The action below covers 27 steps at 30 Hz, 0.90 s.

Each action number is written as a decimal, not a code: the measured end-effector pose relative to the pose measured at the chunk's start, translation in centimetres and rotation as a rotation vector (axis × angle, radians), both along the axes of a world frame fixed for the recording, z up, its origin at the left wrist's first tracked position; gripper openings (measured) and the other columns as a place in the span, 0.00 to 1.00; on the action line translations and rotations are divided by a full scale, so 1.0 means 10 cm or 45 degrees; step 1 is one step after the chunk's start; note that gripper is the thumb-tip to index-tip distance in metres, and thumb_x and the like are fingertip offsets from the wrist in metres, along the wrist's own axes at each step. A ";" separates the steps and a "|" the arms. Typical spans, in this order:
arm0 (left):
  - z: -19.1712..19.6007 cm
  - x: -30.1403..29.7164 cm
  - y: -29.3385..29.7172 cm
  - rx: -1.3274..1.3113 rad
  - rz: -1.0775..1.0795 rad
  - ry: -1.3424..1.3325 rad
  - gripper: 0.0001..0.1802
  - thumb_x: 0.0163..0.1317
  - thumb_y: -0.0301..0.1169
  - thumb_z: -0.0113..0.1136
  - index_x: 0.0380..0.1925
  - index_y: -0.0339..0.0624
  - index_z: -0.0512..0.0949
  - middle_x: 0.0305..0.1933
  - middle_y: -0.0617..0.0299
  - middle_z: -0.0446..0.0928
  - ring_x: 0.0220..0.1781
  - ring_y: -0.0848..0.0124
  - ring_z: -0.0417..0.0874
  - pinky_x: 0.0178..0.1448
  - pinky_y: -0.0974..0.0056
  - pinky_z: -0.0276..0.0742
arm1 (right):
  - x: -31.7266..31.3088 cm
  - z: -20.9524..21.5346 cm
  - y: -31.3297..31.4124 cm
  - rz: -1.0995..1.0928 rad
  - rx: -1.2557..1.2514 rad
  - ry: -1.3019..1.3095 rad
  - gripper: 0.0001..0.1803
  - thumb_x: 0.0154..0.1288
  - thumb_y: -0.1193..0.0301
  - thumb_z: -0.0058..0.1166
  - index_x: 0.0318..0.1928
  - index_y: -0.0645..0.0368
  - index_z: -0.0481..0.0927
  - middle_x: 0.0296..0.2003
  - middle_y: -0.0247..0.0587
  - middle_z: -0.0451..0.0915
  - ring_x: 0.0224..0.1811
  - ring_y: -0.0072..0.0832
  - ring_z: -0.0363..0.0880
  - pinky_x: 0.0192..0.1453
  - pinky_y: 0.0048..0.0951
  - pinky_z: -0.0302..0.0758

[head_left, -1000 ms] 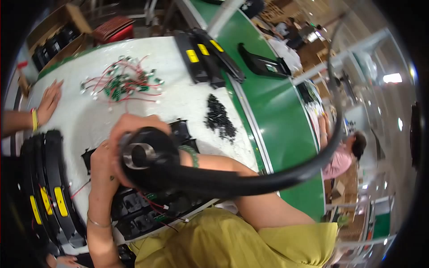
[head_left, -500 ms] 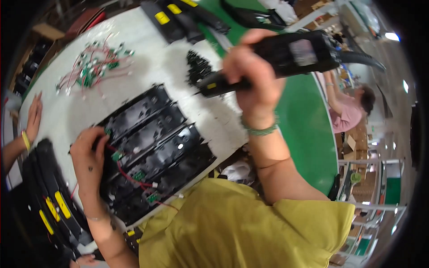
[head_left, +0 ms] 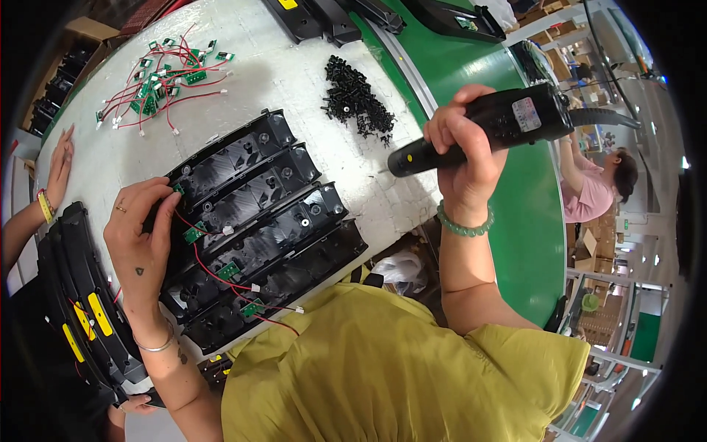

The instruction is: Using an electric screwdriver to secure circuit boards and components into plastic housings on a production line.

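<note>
- The right hand (head_left: pixel 464 158) is closed around a black electric screwdriver (head_left: pixel 486 129), held in the air above the edge of the white worktable (head_left: pixel 294 74), its tip pointing left toward the table.
- A black cable (head_left: pixel 600 118) leaves the rear of the screwdriver, to the right of that hand.
- A green bead bracelet (head_left: pixel 462 225) sits on the right wrist.
- The left hand (head_left: pixel 140 236) rests on the left end of a row of 4 black plastic housings (head_left: pixel 258 221), fingers curled down onto the second one from the far end; whether it pinches anything there cannot be told.
- The housings lie side by side between the 2 hands, open side up, each slanting up toward the right hand.
- Small green circuit boards (head_left: pixel 228 269) with red wires (head_left: pixel 202 261) lie in the nearer housings, just right of the left hand.
- A silver bangle (head_left: pixel 156 344) circles the left wrist.
- A pile of black screws (head_left: pixel 355 96) lies on the table left of the right hand, beyond the housings.
- A loose heap of green boards with red leads (head_left: pixel 158 77) lies well beyond the left hand.
- A stack of black housings with yellow labels (head_left: pixel 85 309) stands just left of the left forearm.
- Another person's hand (head_left: pixel 59 158) lies flat on the table further left, with a yellow wristband (head_left: pixel 46 207).
- A green conveyor belt (head_left: pixel 508 221) runs behind the right hand.
</note>
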<state>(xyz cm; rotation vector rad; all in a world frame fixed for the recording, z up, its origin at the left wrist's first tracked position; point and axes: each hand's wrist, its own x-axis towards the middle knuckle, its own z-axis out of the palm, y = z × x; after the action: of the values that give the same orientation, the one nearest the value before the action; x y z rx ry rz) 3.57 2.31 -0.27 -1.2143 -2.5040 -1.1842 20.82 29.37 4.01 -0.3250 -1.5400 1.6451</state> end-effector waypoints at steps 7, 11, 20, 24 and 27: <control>0.18 0.15 0.21 0.012 -0.192 0.175 0.08 0.43 0.19 0.63 0.26 0.35 0.77 0.32 0.56 0.78 0.39 0.61 0.77 0.42 0.64 0.73 | 0.04 0.00 -0.13 -0.022 0.008 0.025 0.13 0.51 0.75 0.46 0.40 0.62 0.67 0.20 0.32 0.63 0.17 0.19 0.59 0.29 0.25 0.62; 0.26 0.36 0.41 0.025 -0.374 0.213 0.11 0.42 0.24 0.65 0.29 0.40 0.77 0.31 0.60 0.77 0.41 0.60 0.76 0.43 0.62 0.73 | -0.02 0.15 -0.22 0.277 -0.013 0.316 0.16 0.51 0.75 0.47 0.43 0.62 0.65 0.18 0.33 0.63 0.15 0.21 0.60 0.26 0.27 0.64; 0.11 0.47 0.66 0.186 -0.522 0.197 0.08 0.41 0.27 0.67 0.21 0.40 0.75 0.24 0.63 0.76 0.37 0.62 0.77 0.38 0.64 0.74 | -0.10 0.51 -0.58 0.734 0.002 0.446 0.17 0.51 0.75 0.50 0.43 0.56 0.64 0.17 0.25 0.65 0.17 0.17 0.64 0.30 0.22 0.64; 0.12 0.49 0.53 0.232 -0.479 0.085 0.08 0.42 0.26 0.67 0.22 0.40 0.76 0.24 0.63 0.76 0.36 0.62 0.77 0.37 0.64 0.74 | -0.13 0.54 -0.61 0.795 0.018 0.495 0.15 0.47 0.76 0.51 0.38 0.55 0.66 0.14 0.20 0.67 0.16 0.12 0.66 0.29 0.15 0.65; 0.11 0.50 0.47 0.282 -0.434 0.035 0.08 0.42 0.26 0.66 0.22 0.40 0.76 0.24 0.62 0.76 0.36 0.63 0.77 0.37 0.65 0.74 | -0.17 0.54 -0.67 0.812 0.028 0.525 0.15 0.46 0.76 0.52 0.37 0.54 0.66 0.14 0.19 0.68 0.15 0.11 0.67 0.29 0.15 0.66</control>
<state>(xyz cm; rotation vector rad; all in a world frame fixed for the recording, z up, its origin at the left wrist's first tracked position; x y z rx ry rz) 8.61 7.03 0.83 -1.6210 -2.1296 -1.4589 19.15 22.67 9.38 0.5473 -1.4095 2.0051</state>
